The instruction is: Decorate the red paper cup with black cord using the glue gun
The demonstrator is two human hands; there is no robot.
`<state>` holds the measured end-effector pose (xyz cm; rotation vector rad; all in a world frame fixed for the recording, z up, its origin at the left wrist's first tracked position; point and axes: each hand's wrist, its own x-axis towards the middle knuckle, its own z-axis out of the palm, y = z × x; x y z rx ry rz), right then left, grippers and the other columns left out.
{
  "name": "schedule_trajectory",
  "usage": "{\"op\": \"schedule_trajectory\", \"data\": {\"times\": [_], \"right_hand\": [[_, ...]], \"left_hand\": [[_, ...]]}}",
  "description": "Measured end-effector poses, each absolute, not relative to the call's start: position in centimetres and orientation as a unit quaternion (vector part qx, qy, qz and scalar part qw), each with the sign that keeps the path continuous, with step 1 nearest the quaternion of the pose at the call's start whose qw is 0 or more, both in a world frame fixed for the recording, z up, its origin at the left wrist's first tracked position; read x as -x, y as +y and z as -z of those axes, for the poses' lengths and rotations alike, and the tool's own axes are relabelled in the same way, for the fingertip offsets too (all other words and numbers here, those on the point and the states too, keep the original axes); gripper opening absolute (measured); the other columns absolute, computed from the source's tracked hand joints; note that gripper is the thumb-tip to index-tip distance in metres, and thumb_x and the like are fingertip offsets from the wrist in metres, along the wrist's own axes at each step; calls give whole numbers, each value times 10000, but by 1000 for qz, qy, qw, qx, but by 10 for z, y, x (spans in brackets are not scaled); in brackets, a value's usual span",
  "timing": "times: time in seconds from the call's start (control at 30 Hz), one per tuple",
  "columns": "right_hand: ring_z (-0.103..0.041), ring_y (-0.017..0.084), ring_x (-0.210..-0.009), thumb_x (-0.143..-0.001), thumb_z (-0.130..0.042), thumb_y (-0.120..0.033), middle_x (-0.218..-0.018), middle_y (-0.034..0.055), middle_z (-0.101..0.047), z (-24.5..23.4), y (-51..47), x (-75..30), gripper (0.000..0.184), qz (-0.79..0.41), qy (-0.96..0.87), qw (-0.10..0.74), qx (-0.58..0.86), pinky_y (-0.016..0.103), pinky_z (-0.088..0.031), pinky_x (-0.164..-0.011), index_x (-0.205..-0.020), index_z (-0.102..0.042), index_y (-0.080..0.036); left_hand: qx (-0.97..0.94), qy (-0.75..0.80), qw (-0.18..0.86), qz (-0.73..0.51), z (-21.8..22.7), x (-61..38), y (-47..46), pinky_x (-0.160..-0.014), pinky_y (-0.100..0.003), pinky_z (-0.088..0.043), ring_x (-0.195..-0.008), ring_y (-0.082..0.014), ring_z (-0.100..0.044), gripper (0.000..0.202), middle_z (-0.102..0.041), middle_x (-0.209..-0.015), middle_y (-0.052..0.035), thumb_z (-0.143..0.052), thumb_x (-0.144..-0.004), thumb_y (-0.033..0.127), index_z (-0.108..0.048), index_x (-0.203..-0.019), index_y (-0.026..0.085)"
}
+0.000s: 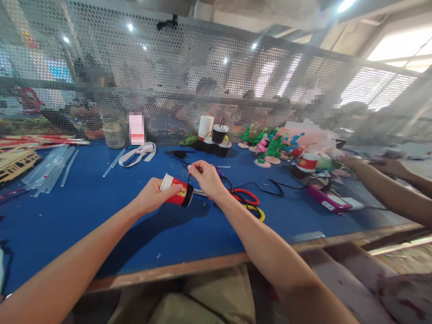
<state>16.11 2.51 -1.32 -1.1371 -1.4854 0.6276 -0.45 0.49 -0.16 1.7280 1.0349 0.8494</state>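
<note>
A red, white and black paper cup (175, 191) lies tilted on its side in my left hand (153, 196), its dark end turned to the right. My left fingers wrap round it, with the thumb along its upper side. Just above that dark end, my right hand (206, 177) pinches a thin black cord (189, 180) between thumb and fingertips. The cord runs down to the cup. Under my right wrist lie scissors with a red handle loop (248, 196) and a yellow handle loop (255, 211), partly hidden by the arm.
Behind the hands stand stacked white cups (205, 126) and black cups with cord handles (220, 133). Clear glue sticks (50, 168) and white ribbon (138, 154) lie left. Green craft figures (275, 146), a purple device (327, 199) with a cable and another person's arms (388, 184) are right.
</note>
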Motion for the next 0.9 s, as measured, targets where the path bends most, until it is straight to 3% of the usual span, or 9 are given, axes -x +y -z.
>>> {"op": "schedule_trajectory", "data": {"times": [0.67,0.9], "right_hand": [[-431,88,-523,-703,-526,-275,-545,-48,-484,8,17,-155,145,-349,-608,490,518,241,-343,-552,-619,-496,-160],[-384,79,-493,-690,-540,-259,-523,-62,-461,13,20,-152,127,-392,-589,484,514,233,-319,-529,-618,-510,-159]], "left_hand": [[-698,405,449,-383,-3,5,1,-395,-184,-217,-419,-43,-287,346,-394,-415,47,-644,-575,417,-520,-448,120],[-679,401,465,-403,3,7,5,-426,-190,-265,-445,-59,-359,318,-459,-447,29,-640,-599,406,-587,-515,104]]}}
